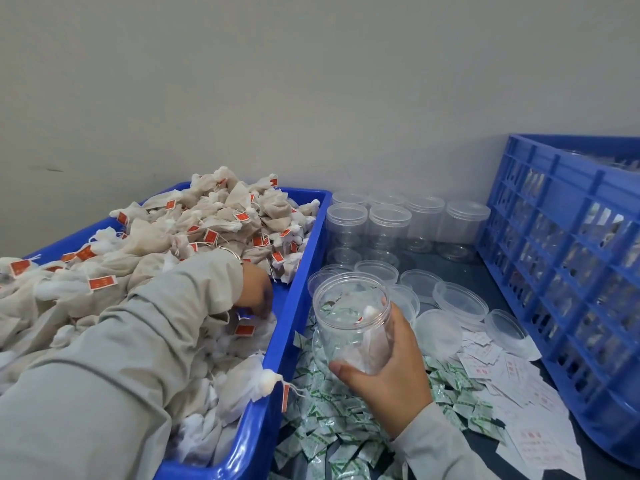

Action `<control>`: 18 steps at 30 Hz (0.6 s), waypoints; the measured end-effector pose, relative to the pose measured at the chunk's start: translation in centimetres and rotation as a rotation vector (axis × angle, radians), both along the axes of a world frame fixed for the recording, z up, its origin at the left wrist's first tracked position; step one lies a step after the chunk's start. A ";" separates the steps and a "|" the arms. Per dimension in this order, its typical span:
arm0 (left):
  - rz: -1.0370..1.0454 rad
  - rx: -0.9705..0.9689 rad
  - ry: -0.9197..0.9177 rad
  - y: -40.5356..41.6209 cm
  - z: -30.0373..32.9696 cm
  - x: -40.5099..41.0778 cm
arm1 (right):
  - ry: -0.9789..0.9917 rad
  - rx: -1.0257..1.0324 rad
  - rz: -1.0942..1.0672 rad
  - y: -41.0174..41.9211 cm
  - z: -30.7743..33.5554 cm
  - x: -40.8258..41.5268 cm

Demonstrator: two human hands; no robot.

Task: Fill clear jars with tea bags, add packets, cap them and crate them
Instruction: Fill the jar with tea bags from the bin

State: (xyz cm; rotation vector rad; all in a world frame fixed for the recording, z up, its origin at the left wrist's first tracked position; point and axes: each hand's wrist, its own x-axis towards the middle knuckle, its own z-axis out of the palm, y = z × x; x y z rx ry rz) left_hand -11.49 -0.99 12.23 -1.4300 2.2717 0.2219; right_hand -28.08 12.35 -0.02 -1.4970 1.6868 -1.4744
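Clearly early: the right hand (pixel 388 372) grasps a clear plastic jar (pixel 353 323) holding few tea bags beside the blue bin (pixel 294 306); the left hand (pixel 254 289) pinches at white, red-tagged tea bags (pixel 242 329). Packets, capping, crating remain.

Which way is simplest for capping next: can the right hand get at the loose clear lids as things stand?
Probably not yet. The right hand is wrapped round the open jar, so it has no free fingers. The loose lids lie uncovered on the table just beyond it, so the path looks free once the jar is set down.

Soft, even, dim light; wide-angle bending at edges, slight blur.
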 end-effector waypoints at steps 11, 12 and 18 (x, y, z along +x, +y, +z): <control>0.491 0.033 0.917 -0.4 1.7 -0.8 | -0.001 -0.011 -0.002 0.1 0.1 0.0; 0.527 0.041 1.044 -0.5 2.0 -0.7 | 0.002 -0.010 -0.003 0.1 0.1 0.0; 0.474 0.335 1.680 1.0 3.1 -0.8 | 0.005 -0.004 0.000 0.0 0.2 0.0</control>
